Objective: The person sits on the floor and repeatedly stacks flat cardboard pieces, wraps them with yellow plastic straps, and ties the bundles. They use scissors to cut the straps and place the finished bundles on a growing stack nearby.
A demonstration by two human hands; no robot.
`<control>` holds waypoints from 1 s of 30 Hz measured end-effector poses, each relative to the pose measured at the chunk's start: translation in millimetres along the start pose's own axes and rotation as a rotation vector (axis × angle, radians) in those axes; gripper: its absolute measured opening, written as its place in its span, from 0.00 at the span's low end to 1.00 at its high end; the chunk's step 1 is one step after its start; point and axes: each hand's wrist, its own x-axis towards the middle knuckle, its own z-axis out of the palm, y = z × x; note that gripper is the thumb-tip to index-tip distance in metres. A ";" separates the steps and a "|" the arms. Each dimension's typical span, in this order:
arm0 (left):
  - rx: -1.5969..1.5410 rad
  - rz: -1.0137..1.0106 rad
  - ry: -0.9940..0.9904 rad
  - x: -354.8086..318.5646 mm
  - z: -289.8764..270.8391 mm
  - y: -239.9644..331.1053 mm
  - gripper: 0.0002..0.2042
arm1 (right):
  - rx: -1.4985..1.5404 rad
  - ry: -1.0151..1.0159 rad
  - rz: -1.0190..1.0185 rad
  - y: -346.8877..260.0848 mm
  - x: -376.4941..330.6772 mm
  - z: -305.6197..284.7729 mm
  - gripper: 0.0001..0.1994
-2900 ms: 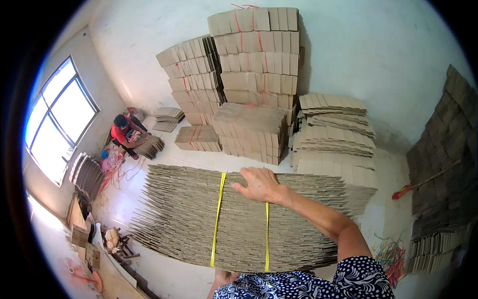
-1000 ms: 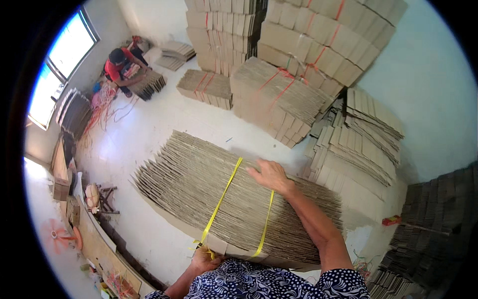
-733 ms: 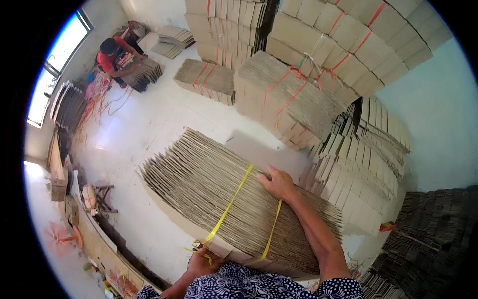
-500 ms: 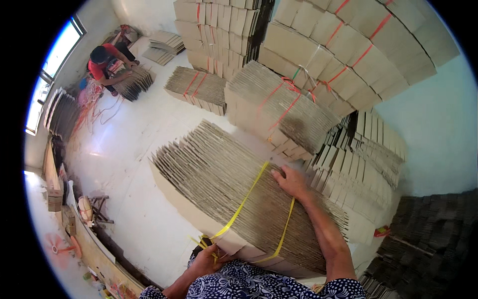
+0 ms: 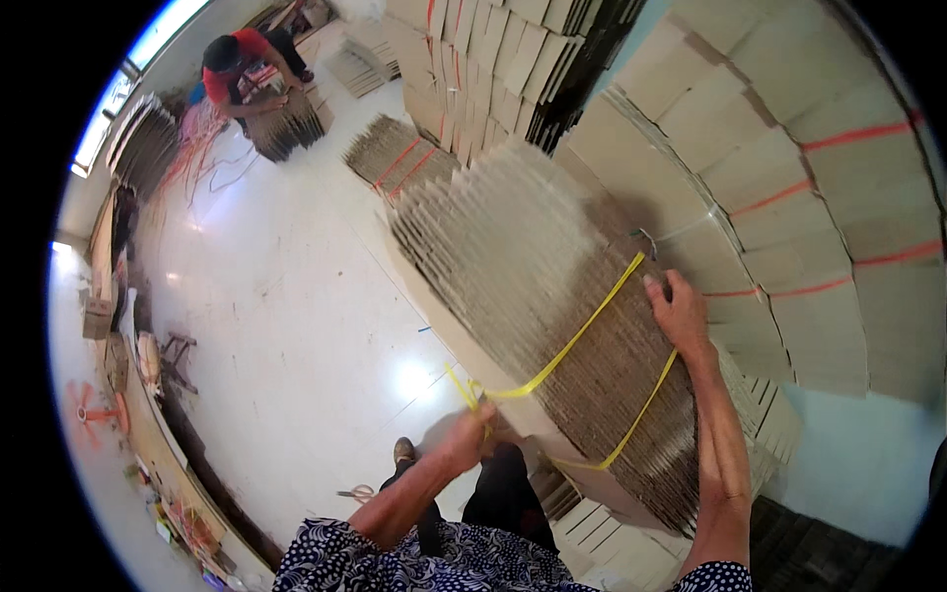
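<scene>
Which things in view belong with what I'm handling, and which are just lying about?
In hand:
strapped cardboard bundle, held by right hand
yellow straps, one gripped by left hand

Apparently unrelated:
scissors on the floor
small blue scrap
orange-bladed fan

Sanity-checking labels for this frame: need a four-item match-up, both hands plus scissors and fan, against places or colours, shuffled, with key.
Column one
1. left hand
2. right hand
3. scissors
4. fan

Column two
A. lying on the pale floor
B. on the right edge of the cardboard bundle
C. orange, at the picture's left side
D. at the loose ends of a yellow strap

Pairs: 1-D, 2-B, 3-A, 4-C
</scene>
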 end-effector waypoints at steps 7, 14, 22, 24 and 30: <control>-0.246 -0.131 0.195 73.3 27.6 44.4 0.17 | -0.196 0.185 -0.214 38.7 9.2 25.4 0.28; -0.335 -0.087 0.365 68.2 15.8 12.9 0.16 | -0.291 0.145 -0.319 -2.5 -31.1 1.8 0.28; 0.211 0.180 0.447 82.2 6.0 -37.8 0.18 | -0.266 0.009 -0.175 -11.9 -51.4 18.5 0.28; 0.459 0.465 0.404 91.7 -14.7 -53.3 0.17 | -0.268 0.033 -0.183 -28.0 -54.1 25.1 0.28; 0.152 0.186 0.540 90.2 9.1 -48.6 0.13 | -0.228 -0.001 -0.128 -24.4 -61.6 17.1 0.27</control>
